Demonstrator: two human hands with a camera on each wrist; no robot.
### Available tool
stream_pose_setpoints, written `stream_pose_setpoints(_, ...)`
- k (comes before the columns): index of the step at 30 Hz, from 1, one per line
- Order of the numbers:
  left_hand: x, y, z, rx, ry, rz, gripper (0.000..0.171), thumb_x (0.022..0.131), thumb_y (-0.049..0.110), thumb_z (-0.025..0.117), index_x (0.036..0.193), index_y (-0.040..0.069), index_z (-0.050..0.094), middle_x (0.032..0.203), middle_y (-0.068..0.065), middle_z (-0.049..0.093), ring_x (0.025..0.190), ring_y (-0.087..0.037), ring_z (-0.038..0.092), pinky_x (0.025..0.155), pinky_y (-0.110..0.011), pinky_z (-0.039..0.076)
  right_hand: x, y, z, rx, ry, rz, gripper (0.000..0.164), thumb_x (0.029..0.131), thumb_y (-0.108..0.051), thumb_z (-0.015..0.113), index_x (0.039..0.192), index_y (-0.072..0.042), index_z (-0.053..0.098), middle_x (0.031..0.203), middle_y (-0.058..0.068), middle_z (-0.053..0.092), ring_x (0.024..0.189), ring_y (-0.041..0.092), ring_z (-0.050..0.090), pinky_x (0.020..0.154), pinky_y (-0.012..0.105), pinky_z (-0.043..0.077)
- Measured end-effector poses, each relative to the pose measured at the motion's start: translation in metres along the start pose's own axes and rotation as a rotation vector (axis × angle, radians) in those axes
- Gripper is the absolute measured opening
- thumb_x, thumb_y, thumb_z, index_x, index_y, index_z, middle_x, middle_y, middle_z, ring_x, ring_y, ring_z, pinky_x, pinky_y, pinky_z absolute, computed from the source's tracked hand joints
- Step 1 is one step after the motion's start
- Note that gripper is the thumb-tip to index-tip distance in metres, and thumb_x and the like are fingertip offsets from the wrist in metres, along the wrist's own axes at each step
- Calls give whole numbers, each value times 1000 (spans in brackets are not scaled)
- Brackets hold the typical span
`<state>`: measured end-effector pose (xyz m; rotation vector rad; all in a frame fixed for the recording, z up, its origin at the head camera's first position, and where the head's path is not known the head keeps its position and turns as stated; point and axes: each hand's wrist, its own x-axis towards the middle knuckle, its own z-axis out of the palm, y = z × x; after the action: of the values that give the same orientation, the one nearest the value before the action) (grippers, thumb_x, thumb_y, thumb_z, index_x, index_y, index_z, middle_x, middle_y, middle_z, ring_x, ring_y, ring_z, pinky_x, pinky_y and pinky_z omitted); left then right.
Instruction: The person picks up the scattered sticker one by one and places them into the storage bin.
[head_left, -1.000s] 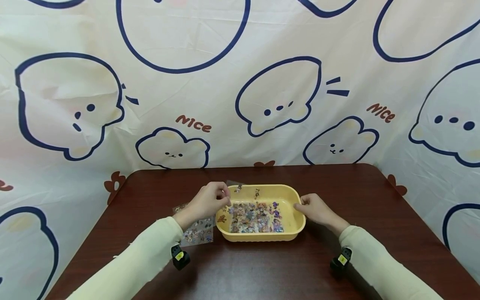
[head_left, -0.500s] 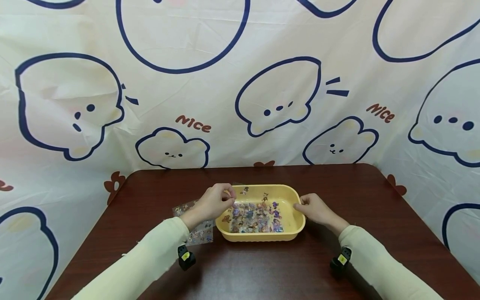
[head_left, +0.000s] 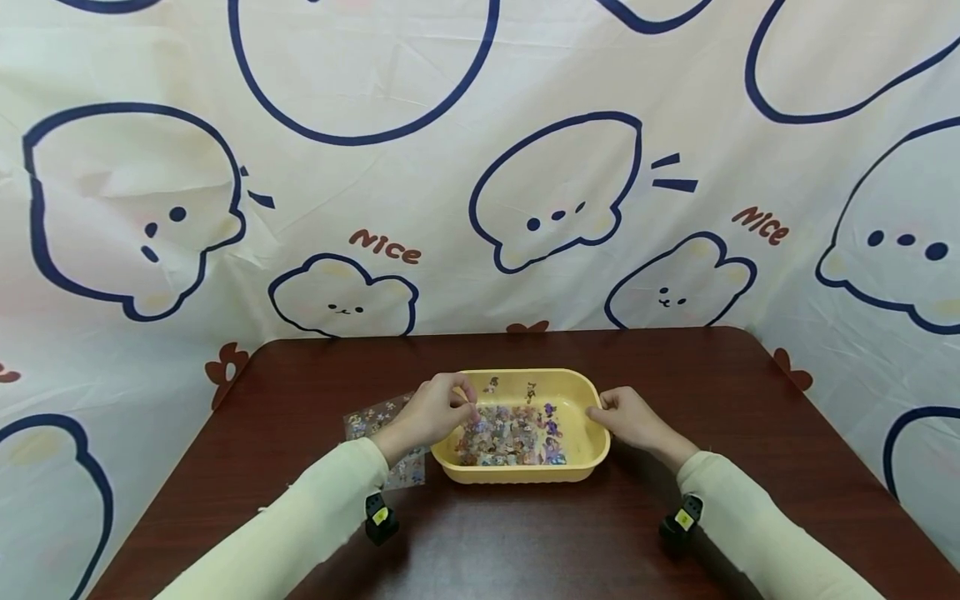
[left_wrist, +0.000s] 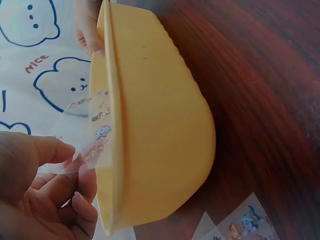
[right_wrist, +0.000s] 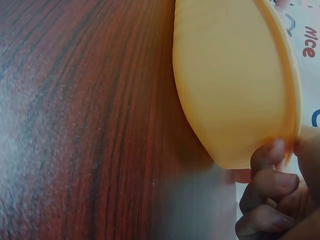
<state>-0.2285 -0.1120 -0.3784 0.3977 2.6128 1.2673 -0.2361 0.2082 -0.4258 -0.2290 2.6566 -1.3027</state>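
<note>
Can't trace the full outline of the clear sticker sheet point(head_left: 506, 437): see-through film, mostly just the prints show. Can't tell if it's one layer or several in the yellow basin point(head_left: 581, 429). Left hand point(head_left: 435, 408) hides the basin's upper-left corner. Loose sheets point(head_left: 370, 419) left of the basin are partly covered by that hand and forearm; the left wrist view cuts them off at the bottom edge. Basin runs off the top of the right wrist view.

Basin: just below centre of the head frame, on the dark wood surface point(head_left: 480, 542). Oblong, rounded corners, lipped rim. Sheet: inside it, dense small multicoloured cartoon figures, purple ones toward the right end, a couple showing against the far wall.

Left hand: thumb and fingertips together, pinching the sheet's edge at the basin's left end; other fingers curled. Right hand point(head_left: 637, 421), right of centre: thumb and fingers gripping the basin's right rim.
</note>
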Motion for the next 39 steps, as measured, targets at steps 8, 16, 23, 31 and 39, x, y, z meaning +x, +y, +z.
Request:
stream_pose_setpoints(8,-2,-3,0,88,23,42,12,95,7,65,84,10,63,90,-9,78,73,-20,70,51,-27,37,-1,-1,-1,4,0,-9,31,99,-12,59,70,-7,50,57,-1,49,50,9,46,47,22,37)
stream_pose_setpoints(16,1,-11,2,214,64,82,13,94,8,70,81,7,70,89,-4,75,71,-11,63,58,-27,44,-1,0,-1,3,-2,-1,31,99,-12,59,70,-7,50,57,-2,49,50,8,45,47,22,36)
stream_pose_setpoints(23,2,-13,0,371,141,69,17,91,15,74,75,15,69,82,2,70,67,-12,55,59,-28,44,-1,-1,-1,-2,0,1,31,100,-13,60,70,-7,50,57,-2,49,50,9,46,47,22,36)
stream_pose_setpoints(31,3,-13,0,462,148,49,19,92,19,74,75,19,63,74,4,65,59,-12,52,52,-28,39,-1,-1,-1,0,-2,9,31,100,-12,59,70,-7,50,57,-2,49,50,9,46,47,22,36)
stream_pose_setpoints(39,2,-13,-1,477,162,42,14,92,18,72,81,17,63,76,3,65,58,-13,51,52,-28,38,0,-1,-1,-1,-5,9,32,100,-12,59,70,-8,50,57,-2,48,49,9,45,47,22,36)
